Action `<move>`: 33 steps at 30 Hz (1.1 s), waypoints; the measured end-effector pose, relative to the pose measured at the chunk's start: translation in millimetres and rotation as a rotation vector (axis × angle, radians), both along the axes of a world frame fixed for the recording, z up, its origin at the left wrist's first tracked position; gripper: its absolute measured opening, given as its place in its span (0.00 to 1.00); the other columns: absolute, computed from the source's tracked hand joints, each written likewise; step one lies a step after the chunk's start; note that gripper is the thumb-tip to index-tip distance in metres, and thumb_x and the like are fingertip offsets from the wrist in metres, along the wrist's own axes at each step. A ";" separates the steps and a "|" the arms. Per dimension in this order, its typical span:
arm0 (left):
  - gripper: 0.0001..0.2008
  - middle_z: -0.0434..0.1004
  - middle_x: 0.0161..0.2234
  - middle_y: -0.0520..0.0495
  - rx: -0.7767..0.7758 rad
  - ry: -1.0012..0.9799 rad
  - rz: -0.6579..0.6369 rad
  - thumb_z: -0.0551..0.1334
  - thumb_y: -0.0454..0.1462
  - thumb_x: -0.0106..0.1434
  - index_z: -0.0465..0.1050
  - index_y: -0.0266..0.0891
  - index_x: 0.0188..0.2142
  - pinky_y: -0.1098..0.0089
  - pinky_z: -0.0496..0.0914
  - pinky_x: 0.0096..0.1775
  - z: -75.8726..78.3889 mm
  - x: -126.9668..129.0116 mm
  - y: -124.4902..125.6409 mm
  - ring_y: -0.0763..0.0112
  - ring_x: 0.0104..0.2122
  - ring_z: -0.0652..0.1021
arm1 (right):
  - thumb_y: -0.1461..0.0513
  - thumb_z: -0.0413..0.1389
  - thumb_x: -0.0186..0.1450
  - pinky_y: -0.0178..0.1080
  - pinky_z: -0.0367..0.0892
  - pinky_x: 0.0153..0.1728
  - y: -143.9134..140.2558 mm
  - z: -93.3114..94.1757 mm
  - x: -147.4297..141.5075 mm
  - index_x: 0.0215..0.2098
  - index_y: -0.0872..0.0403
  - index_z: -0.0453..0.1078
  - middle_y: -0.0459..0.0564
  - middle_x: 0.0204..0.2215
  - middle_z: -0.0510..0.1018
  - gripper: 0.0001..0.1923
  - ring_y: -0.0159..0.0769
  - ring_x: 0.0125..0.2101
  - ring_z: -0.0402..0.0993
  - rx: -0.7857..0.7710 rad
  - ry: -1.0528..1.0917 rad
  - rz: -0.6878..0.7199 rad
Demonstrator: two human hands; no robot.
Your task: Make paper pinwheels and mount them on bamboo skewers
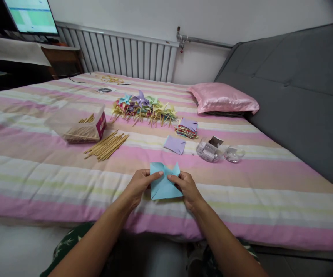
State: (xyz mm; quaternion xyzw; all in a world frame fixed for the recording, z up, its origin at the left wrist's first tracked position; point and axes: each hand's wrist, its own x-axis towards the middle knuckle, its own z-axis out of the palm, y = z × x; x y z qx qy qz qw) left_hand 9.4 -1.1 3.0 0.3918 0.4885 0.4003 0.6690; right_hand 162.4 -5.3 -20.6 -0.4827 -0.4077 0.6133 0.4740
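A square of light blue paper [164, 188] with cuts running in from its corners is held above the near edge of the bed. My left hand [141, 184] grips its left side, thumb on top near the middle. On the right side my right hand [188, 188] pinches it, with the thumb by the centre; the fingers of both hands are mostly hidden behind the paper. The upper edge of the sheet curls up between the thumbs. Just beyond lies a purple cut paper square [175, 145], and behind it a stack of coloured paper squares [187, 129].
Finished paper pinwheels [143, 107] lie in a pile farther back. Thin sticks [108, 145] lie beside a clear plastic box [81, 125] holding more sticks. Two small clear containers [209, 150] sit at right. A pink pillow [222, 98] rests near the grey headboard [287, 88].
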 end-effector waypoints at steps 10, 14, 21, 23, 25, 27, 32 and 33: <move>0.11 0.79 0.28 0.43 0.042 0.018 -0.018 0.69 0.37 0.45 0.77 0.32 0.29 0.70 0.67 0.34 -4.9 0.5 -0.8 0.67 0.28 0.75 | 0.56 0.62 0.47 0.31 0.51 0.18 -0.5 1.0 1.4 0.20 0.57 0.65 0.40 0.15 0.63 0.14 0.25 0.17 0.54 -0.024 0.000 0.024; 0.11 0.79 0.27 0.44 0.051 0.051 -0.008 0.69 0.37 0.45 0.77 0.32 0.29 0.70 0.67 0.33 -5.8 0.8 -0.3 0.67 0.27 0.75 | 0.57 0.62 0.46 0.31 0.49 0.18 -0.8 2.5 -0.2 0.18 0.56 0.63 0.39 0.15 0.60 0.14 0.24 0.17 0.52 0.001 -0.022 0.015; 0.11 0.78 0.26 0.45 0.045 0.050 0.019 0.68 0.37 0.44 0.77 0.32 0.28 0.71 0.66 0.31 -3.9 2.3 -1.2 0.68 0.26 0.75 | 0.57 0.63 0.47 0.31 0.53 0.20 -1.5 1.4 -1.2 0.20 0.57 0.66 0.41 0.16 0.64 0.14 0.25 0.18 0.55 0.028 -0.021 0.017; 0.11 0.78 0.25 0.45 0.052 0.046 0.045 0.68 0.37 0.44 0.77 0.32 0.27 0.71 0.66 0.31 -4.1 2.8 -1.2 0.69 0.25 0.74 | 0.56 0.63 0.47 0.32 0.56 0.22 -1.3 0.8 -1.3 0.23 0.58 0.68 0.43 0.18 0.68 0.14 0.26 0.19 0.59 0.038 0.011 0.033; 0.11 0.78 0.24 0.46 0.058 0.045 0.078 0.69 0.37 0.44 0.76 0.32 0.27 0.71 0.66 0.30 -4.6 3.3 -1.1 0.69 0.25 0.74 | 0.56 0.63 0.47 0.32 0.58 0.23 -1.0 0.3 -1.4 0.25 0.58 0.70 0.44 0.20 0.70 0.14 0.28 0.20 0.62 0.042 0.039 0.052; 0.11 0.78 0.24 0.46 0.066 0.034 0.097 0.69 0.38 0.44 0.76 0.32 0.26 0.71 0.66 0.30 -4.6 3.8 -1.3 0.69 0.24 0.74 | 0.55 0.63 0.47 0.33 0.58 0.24 -0.8 -0.6 -1.6 0.26 0.58 0.70 0.45 0.21 0.72 0.15 0.28 0.20 0.63 0.046 0.042 0.057; 0.10 0.78 0.25 0.47 0.059 0.002 0.082 0.69 0.37 0.44 0.76 0.33 0.26 0.72 0.66 0.31 -1.9 4.4 -2.9 0.70 0.25 0.74 | 0.56 0.63 0.48 0.32 0.58 0.23 -0.9 -3.1 -1.6 0.24 0.58 0.71 0.45 0.20 0.72 0.13 0.28 0.19 0.62 0.076 0.025 0.028; 0.10 0.78 0.25 0.47 0.062 0.004 0.075 0.69 0.37 0.44 0.76 0.33 0.26 0.72 0.65 0.31 -1.4 4.2 -3.1 0.70 0.25 0.74 | 0.56 0.63 0.48 0.32 0.58 0.23 -1.0 -3.0 -1.4 0.24 0.57 0.71 0.45 0.20 0.72 0.13 0.27 0.19 0.62 0.075 0.022 0.028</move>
